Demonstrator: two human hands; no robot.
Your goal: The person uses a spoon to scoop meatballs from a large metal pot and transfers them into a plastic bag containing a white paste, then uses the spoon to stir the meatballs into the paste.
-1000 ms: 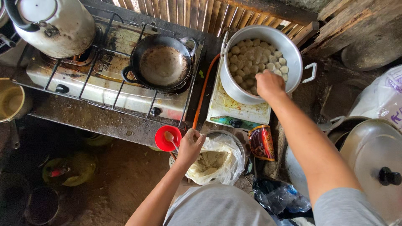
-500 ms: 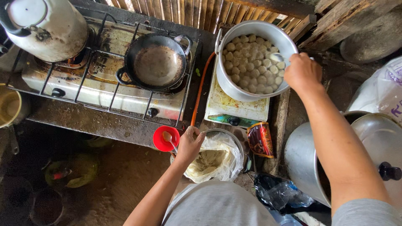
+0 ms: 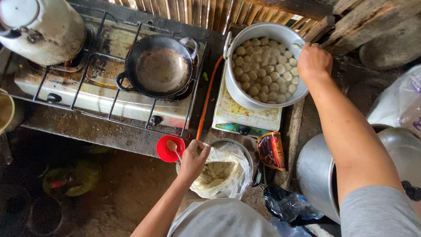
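Between the black wok (image 3: 161,68) and the pot of dough balls (image 3: 263,66) runs a narrow gap, crossed by the orange hose (image 3: 207,98). The kettle (image 3: 41,28) blocks the far-left burner; bare stove top (image 3: 109,103) lies open in front of the wok

Lighting: soft daylight from upper right; dim, shadowed earthen floor (image 3: 109,197) lower left. Glare: white enamel kettle (image 3: 44,26). Edges: wide-angle bending, slight softness.
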